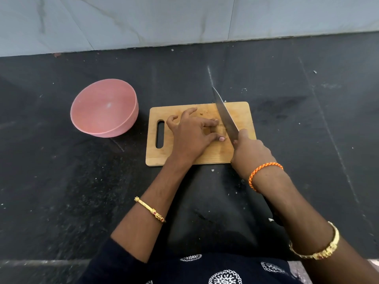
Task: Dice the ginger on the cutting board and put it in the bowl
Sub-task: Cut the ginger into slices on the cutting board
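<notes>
A wooden cutting board [242,111] with a handle slot lies on the dark counter. My left hand [190,134] rests on the board, thumb and forefinger pinching a small piece of ginger [220,130] that is mostly hidden by the fingers. My right hand [249,153] grips the handle of a large knife [224,113]; its blade slants across the board right beside my left fingertips, tip pointing away from me. An empty pink bowl [104,110] stands to the left of the board.
The black stone counter [61,181] carries small pale scraps near the board's front edge and at the right. A grey tiled wall [184,19] runs along the back. My dark patterned clothing fills the bottom of the view.
</notes>
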Demonstrator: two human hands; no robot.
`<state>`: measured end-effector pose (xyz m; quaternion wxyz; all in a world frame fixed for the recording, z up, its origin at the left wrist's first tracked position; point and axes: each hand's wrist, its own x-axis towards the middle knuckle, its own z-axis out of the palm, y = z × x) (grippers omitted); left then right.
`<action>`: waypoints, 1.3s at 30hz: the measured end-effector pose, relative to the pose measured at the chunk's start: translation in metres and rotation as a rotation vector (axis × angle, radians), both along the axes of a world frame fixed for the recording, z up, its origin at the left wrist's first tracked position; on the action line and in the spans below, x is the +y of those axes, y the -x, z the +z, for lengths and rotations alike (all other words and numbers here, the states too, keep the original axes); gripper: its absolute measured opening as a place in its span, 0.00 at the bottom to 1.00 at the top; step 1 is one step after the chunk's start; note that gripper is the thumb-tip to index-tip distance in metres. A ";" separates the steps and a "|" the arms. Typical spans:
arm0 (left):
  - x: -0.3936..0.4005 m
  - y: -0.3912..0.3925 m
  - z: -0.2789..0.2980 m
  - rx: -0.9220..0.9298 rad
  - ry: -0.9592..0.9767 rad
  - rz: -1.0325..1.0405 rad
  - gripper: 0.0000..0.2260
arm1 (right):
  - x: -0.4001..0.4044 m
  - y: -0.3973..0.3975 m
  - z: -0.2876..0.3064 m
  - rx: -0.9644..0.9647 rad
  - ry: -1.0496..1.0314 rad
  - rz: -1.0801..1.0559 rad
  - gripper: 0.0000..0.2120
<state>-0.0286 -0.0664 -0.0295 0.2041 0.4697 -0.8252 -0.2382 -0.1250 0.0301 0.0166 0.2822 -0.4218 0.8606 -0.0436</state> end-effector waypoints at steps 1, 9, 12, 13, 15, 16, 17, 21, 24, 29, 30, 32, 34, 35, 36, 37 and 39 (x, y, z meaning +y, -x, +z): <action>0.001 0.000 0.000 0.009 0.008 0.000 0.16 | 0.004 -0.002 0.000 0.001 -0.009 -0.006 0.06; 0.003 -0.002 0.002 0.001 0.015 -0.011 0.16 | 0.027 -0.012 -0.004 0.017 -0.092 -0.002 0.10; 0.004 -0.001 0.002 -0.001 0.001 -0.005 0.16 | 0.036 -0.013 -0.003 0.009 -0.111 0.010 0.08; 0.004 -0.001 0.002 -0.001 -0.004 0.000 0.17 | 0.039 -0.013 -0.002 -0.003 -0.120 0.018 0.08; 0.004 0.000 0.003 0.003 -0.023 0.014 0.17 | 0.045 -0.010 0.001 -0.033 -0.145 0.032 0.09; 0.005 0.000 0.003 0.010 -0.028 0.022 0.16 | 0.049 -0.008 0.003 -0.045 -0.158 0.039 0.09; 0.006 0.000 0.003 0.019 -0.025 0.032 0.16 | 0.052 -0.006 0.005 -0.059 -0.170 0.048 0.08; 0.009 -0.001 0.004 0.062 -0.011 0.065 0.16 | 0.062 0.004 0.018 -0.108 -0.176 0.078 0.04; 0.010 -0.001 0.003 0.046 -0.024 0.066 0.17 | 0.061 0.011 0.025 -0.102 -0.099 0.054 0.05; 0.010 -0.001 0.005 0.042 -0.032 0.065 0.17 | 0.043 0.019 0.019 -0.084 -0.014 0.043 0.06; 0.010 -0.001 0.004 0.045 -0.029 0.064 0.17 | 0.039 0.019 0.018 -0.083 -0.001 0.044 0.06; 0.009 -0.002 0.003 0.055 -0.029 0.063 0.17 | 0.032 0.017 0.015 -0.078 0.010 0.054 0.06; 0.009 -0.002 0.001 0.057 -0.027 0.061 0.17 | 0.025 0.014 0.013 -0.068 0.003 0.070 0.06; 0.009 -0.002 0.000 0.055 -0.026 0.059 0.17 | 0.021 0.011 0.012 -0.065 -0.003 0.076 0.05; 0.008 -0.002 0.000 0.054 -0.025 0.056 0.17 | 0.017 0.010 0.012 -0.063 -0.010 0.079 0.04; 0.008 -0.002 0.000 0.053 -0.023 0.055 0.17 | 0.013 0.008 0.012 -0.062 -0.019 0.078 0.04; 0.007 -0.002 0.000 0.053 -0.026 0.050 0.16 | 0.008 0.005 0.012 -0.058 -0.036 0.067 0.07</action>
